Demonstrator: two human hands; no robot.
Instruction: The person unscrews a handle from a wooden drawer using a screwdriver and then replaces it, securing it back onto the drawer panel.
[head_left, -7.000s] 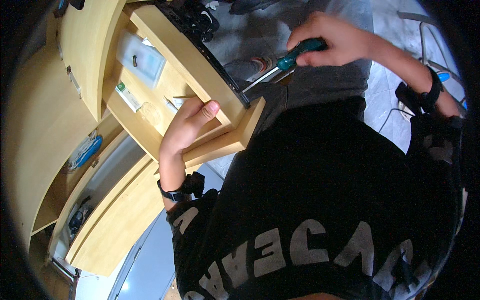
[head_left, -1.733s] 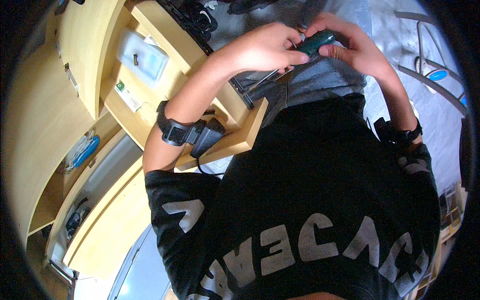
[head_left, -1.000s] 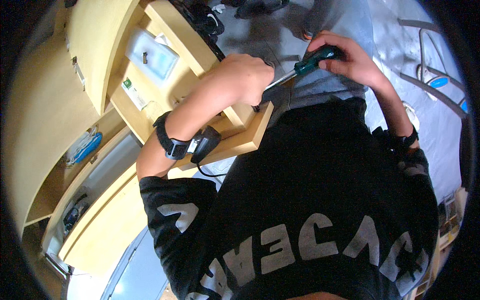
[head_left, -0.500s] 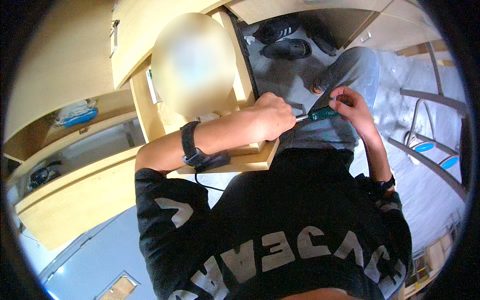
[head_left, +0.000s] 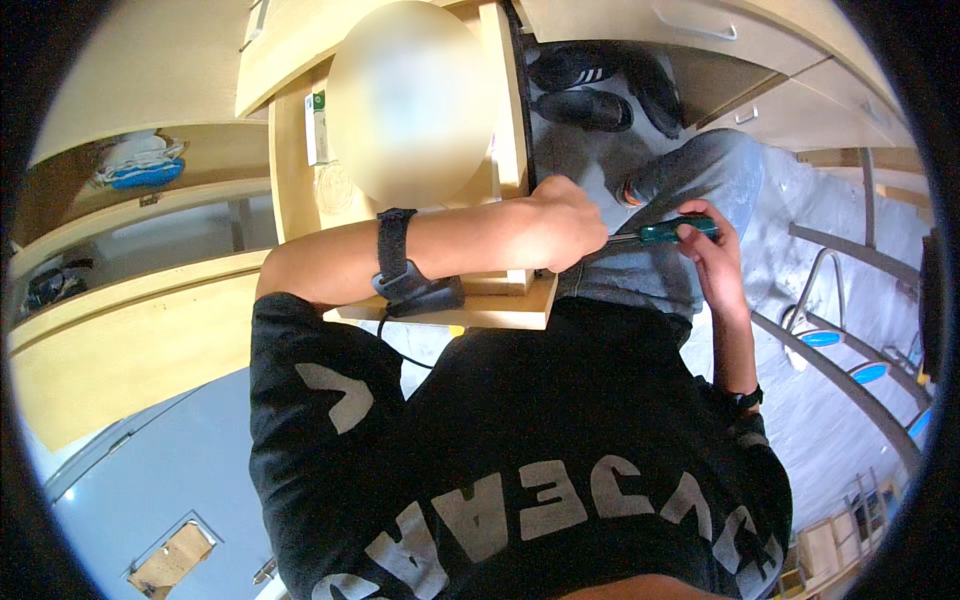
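Note:
My right hand [head_left: 714, 250] grips the dark green handle of a screwdriver [head_left: 660, 233] between thumb and fingers. Its metal shaft points left, nearly level, and runs up to my left hand [head_left: 565, 228]. That hand is closed in a fist beside the right side of a pulled-out wooden drawer [head_left: 540, 305], at its front corner. The shaft's tip and whatever my left fingers hold are hidden behind the fist. My left forearm crosses over the drawer. A black runner [head_left: 518, 100] lies along the drawer's right side.
Inside the drawer are a small white-and-green box [head_left: 317, 128] and a blurred patch. Black shoes [head_left: 585, 110] lie on the floor beyond my bent leg. A metal-framed rack [head_left: 850, 240] stands at right. On the left, an open compartment holds a white-and-blue bundle [head_left: 142, 162].
The whole view has shifted slightly. The screwdriver sits closer to level than before, and my right fingers have changed position on its handle. My left fist stays at the drawer's corner.

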